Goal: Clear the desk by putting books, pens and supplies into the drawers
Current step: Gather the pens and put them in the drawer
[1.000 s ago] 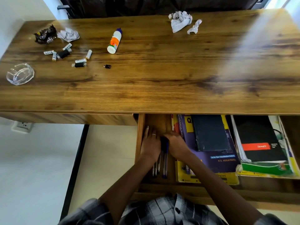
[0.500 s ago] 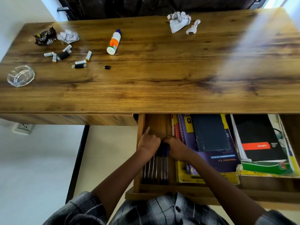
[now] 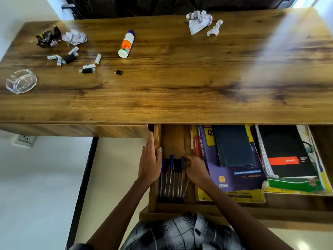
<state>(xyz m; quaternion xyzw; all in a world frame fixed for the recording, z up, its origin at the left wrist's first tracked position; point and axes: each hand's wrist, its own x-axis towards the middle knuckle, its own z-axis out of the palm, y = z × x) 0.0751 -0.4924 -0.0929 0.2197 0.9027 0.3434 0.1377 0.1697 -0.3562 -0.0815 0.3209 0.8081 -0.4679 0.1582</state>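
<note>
Wood-grain everywhere: a broad brown desk (image 3: pixel 180 83) above, and its open drawer (image 3: pixel 156 141) pulled out toward the person. Down in the drawer's left slot lie the pens (image 3: pixel 172 179), a row of slim clear barrels with dark blue caps, side by side and parallel to the drawer wall. The left hand (image 3: pixel 148 165) lies flat along that left wall, fingers straight and together, thumb tipped over the rim, likely bracing the drawer and fencing the row. The right hand (image 3: pixel 195 171) sits curled at the cap end, fingertips touching the rightmost pen; whether it pinches or merely nudges cannot be told. It looks like a squaring-up of the row. Beside the pens, the books (image 3: pixel 234 159) are already stacked flat: glossy purple and yellow covers, a matte black notebook on top, another black-and-green pile further right. Up on the desk, plenty remains: a white glue bottle (image 3: pixel 126 44) on its side, scattered little batteries (image 3: pixel 72 57), crumpled paper (image 3: pixel 199 21), a faceted glass ashtray (image 3: pixel 20 81).
</note>
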